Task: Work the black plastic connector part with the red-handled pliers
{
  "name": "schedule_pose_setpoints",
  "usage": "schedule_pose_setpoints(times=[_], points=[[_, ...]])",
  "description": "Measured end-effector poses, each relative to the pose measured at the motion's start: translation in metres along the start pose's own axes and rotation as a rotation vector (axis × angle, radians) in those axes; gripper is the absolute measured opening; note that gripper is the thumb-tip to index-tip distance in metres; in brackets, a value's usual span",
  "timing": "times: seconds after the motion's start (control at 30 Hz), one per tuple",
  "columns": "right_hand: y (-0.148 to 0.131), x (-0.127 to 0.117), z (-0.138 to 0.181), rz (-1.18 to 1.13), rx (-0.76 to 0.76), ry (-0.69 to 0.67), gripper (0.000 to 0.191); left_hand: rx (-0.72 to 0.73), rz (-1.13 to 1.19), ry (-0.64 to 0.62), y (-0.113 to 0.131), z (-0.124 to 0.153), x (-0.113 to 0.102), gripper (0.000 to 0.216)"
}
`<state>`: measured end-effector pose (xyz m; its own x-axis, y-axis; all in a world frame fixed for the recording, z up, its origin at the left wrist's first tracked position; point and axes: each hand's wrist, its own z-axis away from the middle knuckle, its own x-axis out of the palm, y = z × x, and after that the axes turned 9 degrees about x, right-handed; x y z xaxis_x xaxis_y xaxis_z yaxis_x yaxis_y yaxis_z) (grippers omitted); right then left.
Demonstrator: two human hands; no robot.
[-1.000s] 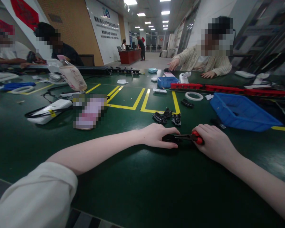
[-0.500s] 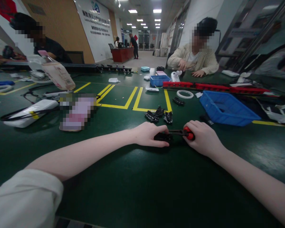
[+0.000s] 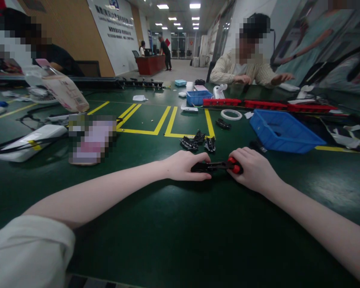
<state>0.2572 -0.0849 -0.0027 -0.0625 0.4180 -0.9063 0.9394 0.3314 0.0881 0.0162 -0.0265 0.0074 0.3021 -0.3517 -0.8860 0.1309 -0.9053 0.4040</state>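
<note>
My left hand point(image 3: 184, 165) rests on the green table point(image 3: 174, 224), fingers closed over a small black part point(image 3: 200, 168) that it presses down. My right hand point(image 3: 253, 170) is wrapped round the red handle of a screwdriver point(image 3: 231, 165), whose dark shaft points left into the black part. Just beyond my hands lie three loose black parts point(image 3: 198, 142) near a yellow floor-tape line.
A blue bin point(image 3: 283, 132) stands to the right, a smaller blue box point(image 3: 198, 97) and a white tape ring point(image 3: 231, 115) farther back. A red strip point(image 3: 267, 105) runs across the far right. A white device with black cable point(image 3: 30, 142) lies left. People sit across the table.
My view has swung slightly right and down, so everything sits a little left and higher. Both hands keep their hold on the part and screwdriver. The person opposite has stretched an arm out to the right.
</note>
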Motion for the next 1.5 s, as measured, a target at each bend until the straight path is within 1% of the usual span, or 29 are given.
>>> schedule_pose_setpoints(times=[0.13, 0.3, 0.43, 0.77, 1.07, 1.37, 1.5], points=[[-0.0008, -0.0014, 0.0011, 0.011, -0.027, 0.001, 0.01, 0.006, 0.005, -0.001, -0.0003, 0.0, -0.0004, 0.038], [-0.0024, -0.0037, 0.0007, 0.001, 0.001, -0.042, 0.01, 0.02, 0.028, -0.009, -0.001, 0.0, -0.0011, 0.038], [-0.0027, -0.0041, -0.0001, -0.021, 0.019, -0.051, 0.011, 0.007, 0.014, -0.028, -0.0006, -0.0001, -0.0011, 0.038], [-0.0031, -0.0024, 0.0001, -0.026, 0.018, -0.067, 0.004, -0.011, -0.024, -0.034, -0.0009, -0.0001, -0.0005, 0.038], [-0.0052, -0.0075, -0.001, 0.02, 0.004, -0.085, 0.005, -0.026, -0.042, -0.063, -0.0002, -0.0021, -0.0013, 0.038], [-0.0026, -0.0032, -0.0008, -0.024, 0.013, -0.104, 0.004, -0.075, -0.007, -0.022, 0.003, -0.0015, -0.0003, 0.036], [-0.0019, -0.0019, -0.0008, -0.023, 0.019, -0.095, 0.004, -0.098, -0.051, 0.027, 0.0026, -0.0014, 0.0019, 0.037]])
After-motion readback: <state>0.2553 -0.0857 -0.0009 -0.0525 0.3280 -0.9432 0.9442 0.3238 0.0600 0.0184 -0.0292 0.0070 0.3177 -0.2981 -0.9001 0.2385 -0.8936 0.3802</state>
